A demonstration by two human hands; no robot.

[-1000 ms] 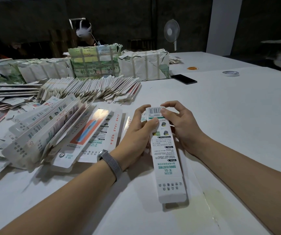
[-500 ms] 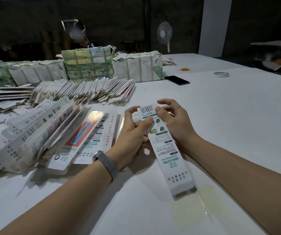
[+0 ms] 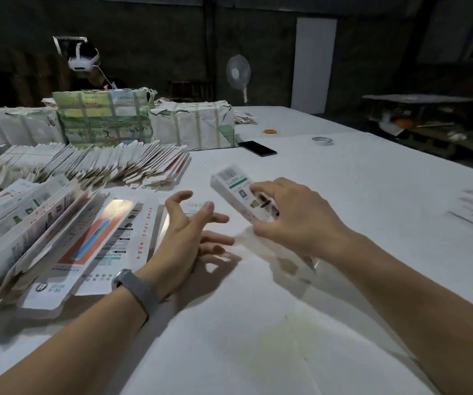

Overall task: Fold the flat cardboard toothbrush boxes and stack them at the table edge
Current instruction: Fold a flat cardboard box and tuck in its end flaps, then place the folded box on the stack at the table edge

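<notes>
A long white table [image 3: 343,195] fills the room ahead, running off toward a dark back wall. Along its far left side stand wrapped bundles [image 3: 104,118] of stock, strapped with tape, and behind them sits another person [image 3: 87,67] wearing a white headset. In front of the bundles lies a fanned row of flat boxes [image 3: 87,166], and nearer, on the left, a leaning heap of folded-open cartons [image 3: 24,223] with one flat sheet [image 3: 101,240] lying face up beside it.

The right hand [image 3: 295,220] is raised just over the table, fingers and thumb curled round a white folded box [image 3: 236,192] — its barcode end points away, toward the far bundles, and much of its near end is hidden under the hand and blurred. The left hand [image 3: 186,232] hovers beside it, apart from the box, fingers spread and loosely bent, holding nothing; a grey watch [image 3: 135,289] wraps that wrist.

Farther out sit a black phone [image 3: 258,148], a tape roll [image 3: 322,140] and a standing fan [image 3: 238,72].
</notes>
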